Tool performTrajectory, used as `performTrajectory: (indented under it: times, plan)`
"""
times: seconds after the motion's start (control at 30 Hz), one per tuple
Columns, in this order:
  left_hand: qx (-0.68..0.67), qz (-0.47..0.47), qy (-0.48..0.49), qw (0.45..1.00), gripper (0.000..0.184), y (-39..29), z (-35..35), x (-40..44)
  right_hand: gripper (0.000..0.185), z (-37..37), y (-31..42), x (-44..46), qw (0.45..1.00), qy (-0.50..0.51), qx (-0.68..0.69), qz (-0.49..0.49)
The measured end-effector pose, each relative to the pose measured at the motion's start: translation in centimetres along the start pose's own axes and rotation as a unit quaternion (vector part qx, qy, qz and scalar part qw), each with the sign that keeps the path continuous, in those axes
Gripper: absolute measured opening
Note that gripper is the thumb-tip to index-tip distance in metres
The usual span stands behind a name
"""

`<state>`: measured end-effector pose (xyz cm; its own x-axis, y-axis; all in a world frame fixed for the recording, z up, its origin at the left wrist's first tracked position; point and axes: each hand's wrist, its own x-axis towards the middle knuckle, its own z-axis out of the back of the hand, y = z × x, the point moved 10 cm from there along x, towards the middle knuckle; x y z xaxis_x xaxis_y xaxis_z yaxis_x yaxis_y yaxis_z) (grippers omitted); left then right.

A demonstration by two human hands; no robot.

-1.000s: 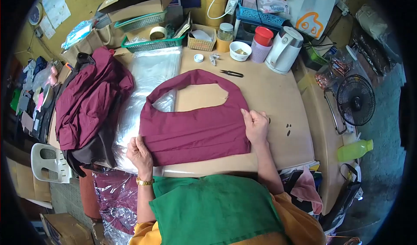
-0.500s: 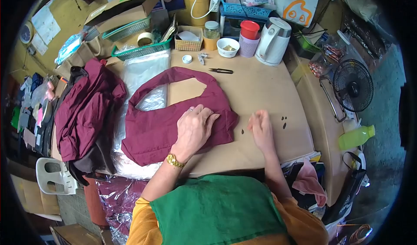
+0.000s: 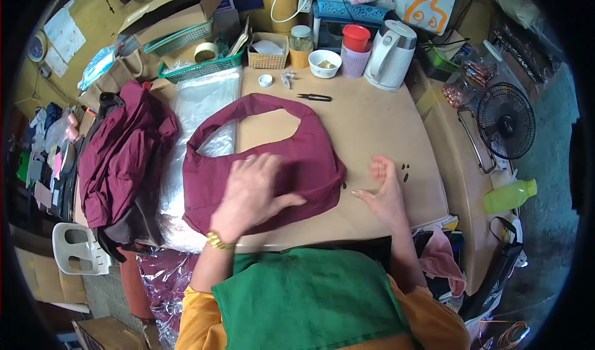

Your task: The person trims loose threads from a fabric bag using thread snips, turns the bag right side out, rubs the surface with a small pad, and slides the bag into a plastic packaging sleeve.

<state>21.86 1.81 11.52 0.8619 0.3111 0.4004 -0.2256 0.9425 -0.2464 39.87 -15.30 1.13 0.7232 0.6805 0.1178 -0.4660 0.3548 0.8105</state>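
Observation:
A maroon cloth bag point(image 3: 291, 164) with a wide looped handle lies flat on the brown table point(image 3: 372, 133), partly over a stack of clear plastic sleeves point(image 3: 207, 102). My left hand point(image 3: 251, 192), slightly blurred, is over the lower middle of the bag, palm down, thumb stretched out to the right. It grips nothing. Just right of the bag's lower right corner is my right hand point(image 3: 385, 195), thumb and fingers apart, holding nothing. A heap of maroon cloth point(image 3: 127, 158) rests at the table's left side.
Black thread snips point(image 3: 315, 97), a small white lid point(image 3: 265, 80), a white bowl point(image 3: 325, 63) and a kettle point(image 3: 390, 55) stand or lie toward the back. Baskets point(image 3: 204, 70) line the rear edge. On the right are a fan point(image 3: 505, 120) and a green bottle point(image 3: 510, 196).
My left hand moved from the bag's left edge onto its middle, then slightly left. My right hand let go of the bag's right edge and moved right; its fingers have opened. The bag shifted left.

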Motion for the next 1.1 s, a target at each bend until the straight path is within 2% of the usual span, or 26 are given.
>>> performTrajectory:
  times: [0.03,0.07,0.1,0.17,0.2,0.23,0.27,0.33,0.37,0.43,0.5,0.6,0.67,0.7,0.77,0.87,1.0,1.1]
  plan:
    - [0.038,0.032,0.082,0.995,0.064,1.7,-0.6,-1.4,0.073,1.2,4.2,0.2,0.994,-0.047,-0.029,0.094]
    - [0.078,0.063,0.163,0.981,0.073,3.5,-1.1,-2.8,0.073,1.0,6.1,0.9,0.994,-0.044,-0.026,0.094]
    - [0.069,0.103,0.23,0.965,0.068,4.7,-1.3,-4.0,0.068,-0.1,9.7,1.1,0.98,-0.019,-0.067,0.187]
    - [0.104,0.126,0.291,0.943,0.059,6.5,-1.7,-5.7,0.064,-2.0,12.7,1.9,0.954,0.011,-0.104,0.28]
    - [0.134,0.141,0.33,0.924,0.054,7.5,-2.1,-6.5,0.054,-5.0,12.7,2.5,0.937,0.126,-0.154,0.288]
    - [0.134,0.149,0.329,0.923,0.054,8.2,-1.7,-7.3,0.045,-7.8,12.2,2.3,0.903,0.24,-0.203,0.293]
    - [0.137,0.15,0.326,0.924,0.05,9.0,-1.1,-8.1,0.045,-8.1,11.9,2.5,0.901,0.245,-0.2,0.297]
    - [0.14,0.156,0.319,0.924,0.046,10.5,0.3,-9.5,0.029,-8.5,10.2,3.0,0.869,0.282,-0.269,0.306]
    - [0.113,0.143,0.289,0.94,0.042,10.4,1.3,-9.9,0.022,-7.4,10.8,2.9,0.878,0.25,-0.236,0.333]
    - [0.069,0.127,0.237,0.961,0.034,10.0,2.1,-10.6,0.021,-7.6,10.4,2.6,0.877,0.269,-0.242,0.318]
    - [0.058,0.134,0.228,0.963,0.033,10.3,1.8,-11.4,0.021,-7.7,9.6,2.4,0.877,0.282,-0.249,0.299]
    - [0.023,0.127,0.187,0.974,0.028,11.0,0.8,-12.5,0.023,-7.4,8.5,1.9,0.871,0.274,-0.258,0.317]
    - [0.019,0.122,0.135,0.983,0.025,11.7,0.1,-13.4,0.024,-6.5,8.5,1.2,0.87,0.21,-0.231,0.381]
    - [0.013,0.096,0.102,0.99,0.027,11.7,-0.2,-13.7,0.024,-6.6,7.5,1.0,0.87,0.211,-0.232,0.38]
    - [0.005,0.1,0.087,0.991,0.029,12.5,-1.5,-14.2,0.022,-6.4,6.4,0.3,0.866,0.152,-0.221,0.422]
    - [-0.017,0.101,0.077,0.992,0.033,13.8,-3.9,-14.9,0.021,-7.3,5.0,-0.7,0.848,0.121,-0.24,0.456]
    - [0.014,0.091,0.029,0.995,0.035,14.1,-4.0,-15.3,0.021,-7.5,3.8,-1.1,0.837,0.108,-0.261,0.469]
    - [-0.071,0.095,0.036,0.992,0.035,12.2,-1.2,-14.3,0.022,-5.5,4.8,-0.3,0.858,0.119,-0.237,0.44]
